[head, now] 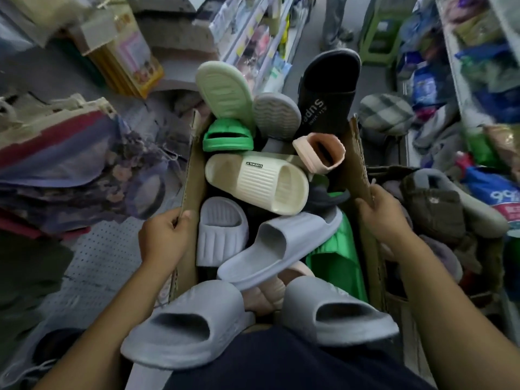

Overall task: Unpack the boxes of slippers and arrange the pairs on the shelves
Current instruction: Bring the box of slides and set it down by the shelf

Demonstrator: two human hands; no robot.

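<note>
While both hands clamped the carton, its slippers waited unsorted

As I watched through the head view, the left hand (164,237) was curled over the left wall of the cardboard box (194,175), thumb and fingers pinching the edge. I judged the grip was meant to carry or steady the load, since the box sat tight against the person's body.

Inside lay a loose heap with no pairs matched. I counted:
- four pale grey slippers (183,330), two of them nearest the body
- one mint sole (225,91) standing on end
- two bright green slippers (226,136)
- one cream slipper (256,184) lying across the middle
- one grey sole (277,116)
- two pink slippers (319,153)
- one black slipper (329,91) propped upright at the far end

More were buried, so I could not tell the total.

The right hand (385,218) clamped the right wall the same way, fingers wrapped round the cardboard. Beside it a second box (394,170) held fuzzy slippers (433,209), too tangled to count.
</note>
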